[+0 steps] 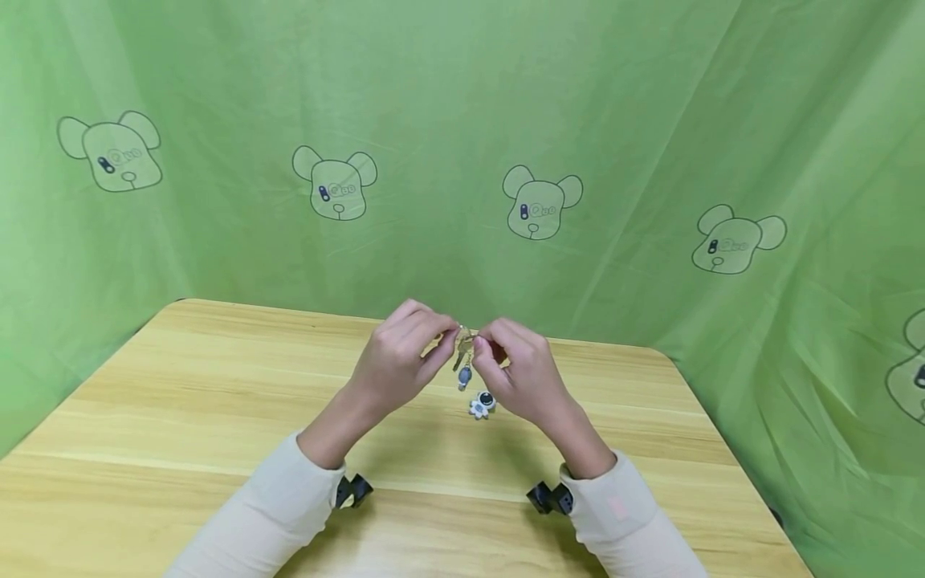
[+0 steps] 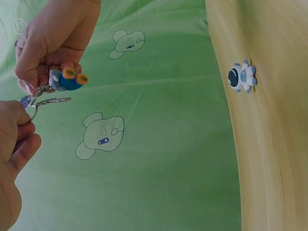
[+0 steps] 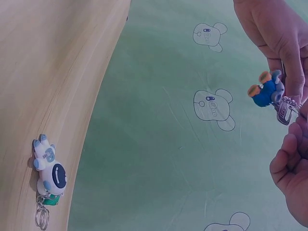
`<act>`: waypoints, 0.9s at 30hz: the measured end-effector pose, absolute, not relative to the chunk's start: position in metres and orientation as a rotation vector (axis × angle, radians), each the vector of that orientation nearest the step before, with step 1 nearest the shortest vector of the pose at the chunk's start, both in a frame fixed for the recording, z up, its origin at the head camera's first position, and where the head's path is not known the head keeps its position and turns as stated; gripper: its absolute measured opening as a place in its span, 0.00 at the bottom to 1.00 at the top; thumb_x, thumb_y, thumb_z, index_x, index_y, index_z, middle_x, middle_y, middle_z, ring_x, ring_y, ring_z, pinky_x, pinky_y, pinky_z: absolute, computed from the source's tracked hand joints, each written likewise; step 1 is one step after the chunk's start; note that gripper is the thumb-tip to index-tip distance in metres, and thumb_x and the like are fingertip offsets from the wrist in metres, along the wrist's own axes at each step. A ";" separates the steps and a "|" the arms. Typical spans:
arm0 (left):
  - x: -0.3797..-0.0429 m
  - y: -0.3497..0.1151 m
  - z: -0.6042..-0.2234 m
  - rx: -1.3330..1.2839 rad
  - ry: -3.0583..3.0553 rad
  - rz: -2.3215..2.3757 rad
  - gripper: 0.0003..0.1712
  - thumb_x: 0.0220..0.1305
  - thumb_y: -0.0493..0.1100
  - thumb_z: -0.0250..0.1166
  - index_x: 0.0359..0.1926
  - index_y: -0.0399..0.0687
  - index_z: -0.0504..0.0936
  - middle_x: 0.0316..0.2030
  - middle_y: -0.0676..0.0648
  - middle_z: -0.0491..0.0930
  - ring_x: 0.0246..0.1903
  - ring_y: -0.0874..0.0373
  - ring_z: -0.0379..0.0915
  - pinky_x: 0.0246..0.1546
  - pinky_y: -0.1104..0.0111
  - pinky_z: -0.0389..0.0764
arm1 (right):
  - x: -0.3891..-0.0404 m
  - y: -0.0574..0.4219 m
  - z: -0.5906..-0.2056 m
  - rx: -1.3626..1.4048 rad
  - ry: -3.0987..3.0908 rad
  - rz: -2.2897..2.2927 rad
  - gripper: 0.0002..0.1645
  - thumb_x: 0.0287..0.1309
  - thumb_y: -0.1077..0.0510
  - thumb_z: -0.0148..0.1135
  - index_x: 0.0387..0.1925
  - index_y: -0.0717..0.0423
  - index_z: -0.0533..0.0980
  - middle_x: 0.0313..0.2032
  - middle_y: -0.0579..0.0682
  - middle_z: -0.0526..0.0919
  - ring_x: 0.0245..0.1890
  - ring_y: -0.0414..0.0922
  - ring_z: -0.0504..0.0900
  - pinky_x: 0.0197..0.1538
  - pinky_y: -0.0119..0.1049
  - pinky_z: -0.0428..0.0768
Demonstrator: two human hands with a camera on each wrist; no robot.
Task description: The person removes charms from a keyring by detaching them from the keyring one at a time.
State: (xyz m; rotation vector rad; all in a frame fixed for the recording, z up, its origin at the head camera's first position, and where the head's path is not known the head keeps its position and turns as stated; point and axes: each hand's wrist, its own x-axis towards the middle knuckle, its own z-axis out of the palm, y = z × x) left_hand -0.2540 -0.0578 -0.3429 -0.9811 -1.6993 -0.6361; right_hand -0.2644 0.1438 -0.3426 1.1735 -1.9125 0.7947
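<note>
Both hands are raised over the table, fingertips close together. My left hand [image 1: 396, 353] pinches a metal key ring [image 2: 33, 113] at one side. Opposite it, my right hand [image 1: 522, 369] pinches the same ring near its chain, where fingertips partly hide it. Metal keys [image 1: 461, 353] hang between the hands. From a short chain dangles a small blue figure charm [image 3: 268, 91] with orange feet, pointing down. Below, on the tabletop, lies a white astronaut keychain [image 1: 482, 405] with a dark visor. Its own split rings [image 3: 42, 217] and a green tag [image 3: 50, 199] show in the right wrist view.
The light wood table [image 1: 217, 401] has rounded far corners. Behind it and at its sides hangs a green curtain [image 1: 433, 96] printed with bear faces. Black wrist cameras [image 1: 352, 490] sit at both sleeve cuffs, just above the table.
</note>
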 end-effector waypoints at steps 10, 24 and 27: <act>-0.255 -0.059 -0.343 -0.979 -1.692 -0.653 0.03 0.62 0.29 0.67 0.36 0.37 0.85 0.32 0.44 0.87 0.33 0.54 0.79 0.34 0.72 0.83 | -0.267 0.144 -0.344 1.176 -1.908 0.789 0.09 0.61 0.66 0.52 0.26 0.57 0.75 0.22 0.46 0.76 0.22 0.38 0.72 0.20 0.35 0.76; -0.255 -0.066 -0.339 -0.927 -1.704 -0.695 0.03 0.63 0.29 0.67 0.36 0.35 0.86 0.31 0.43 0.87 0.32 0.54 0.79 0.34 0.72 0.83 | -0.268 0.145 -0.344 1.184 -1.896 0.764 0.08 0.59 0.68 0.53 0.26 0.58 0.75 0.23 0.46 0.77 0.22 0.37 0.73 0.22 0.28 0.75; -0.255 -0.066 -0.338 -0.929 -1.700 -0.698 0.03 0.63 0.30 0.66 0.36 0.35 0.86 0.31 0.43 0.87 0.32 0.54 0.79 0.34 0.71 0.83 | -0.268 0.146 -0.344 1.178 -1.902 0.766 0.08 0.60 0.68 0.53 0.27 0.58 0.75 0.23 0.46 0.76 0.22 0.37 0.73 0.23 0.27 0.74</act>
